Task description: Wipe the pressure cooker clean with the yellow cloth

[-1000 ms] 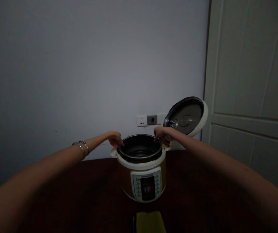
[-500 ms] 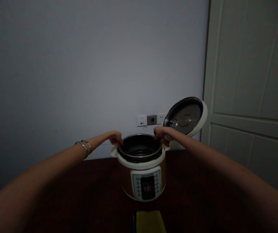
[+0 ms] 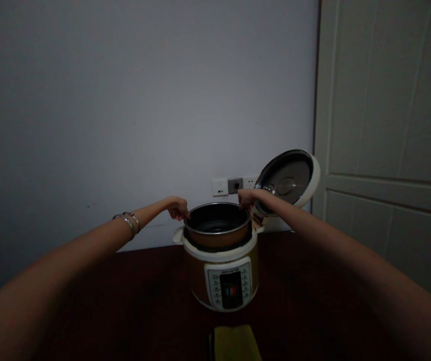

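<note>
A white and gold electric cooker stands on a dark table, its lid swung open to the right. Its metal inner pot is raised partway out of the body, the copper-coloured side showing. My left hand pinches the pot's left rim and my right hand pinches the right rim. Bracelets circle my left wrist.
A wall socket strip sits behind the cooker on the grey wall. A white panelled door fills the right side. A folded yellow-green cloth lies on the dark table in front of the cooker.
Both hands have lifted the inner pot; it sat flush in the cooker before and now stands partly above the rim.
</note>
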A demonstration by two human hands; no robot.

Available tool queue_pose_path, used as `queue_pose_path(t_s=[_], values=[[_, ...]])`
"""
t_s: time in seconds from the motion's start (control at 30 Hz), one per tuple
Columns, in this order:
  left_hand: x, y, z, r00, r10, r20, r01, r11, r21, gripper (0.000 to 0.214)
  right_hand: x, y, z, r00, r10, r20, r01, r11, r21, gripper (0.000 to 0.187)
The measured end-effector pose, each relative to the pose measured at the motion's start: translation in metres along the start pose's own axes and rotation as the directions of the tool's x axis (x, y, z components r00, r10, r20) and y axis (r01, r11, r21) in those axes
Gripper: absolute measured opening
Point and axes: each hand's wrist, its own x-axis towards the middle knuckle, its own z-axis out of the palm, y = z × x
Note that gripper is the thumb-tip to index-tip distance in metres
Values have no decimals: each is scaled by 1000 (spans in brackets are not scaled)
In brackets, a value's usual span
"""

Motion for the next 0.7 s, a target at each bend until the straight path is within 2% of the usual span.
queue_pose_path(t_s=[0.2, 0.43, 0.57, 0.7], values=[[-24, 1, -30, 997, -2, -71, 0, 1000, -23, 36, -3, -8, -36, 997, 49, -57, -50, 999, -20, 20], [-61, -12, -79, 988, 15, -155, -26, 997, -69, 37, -19, -26, -91, 987, 40, -153, -44, 999, -20, 19], [-92, -34, -107, 982, 10, -189, -30, 994, -105, 37, -30, -55, -121, 973, 3, -231, -10, 1000, -27, 18], [-129, -68, -126, 976, -63, -210, 38, 992, -121, 38, -35, -101, -140, 956, -74, -285, 74, 997, -13, 18]])
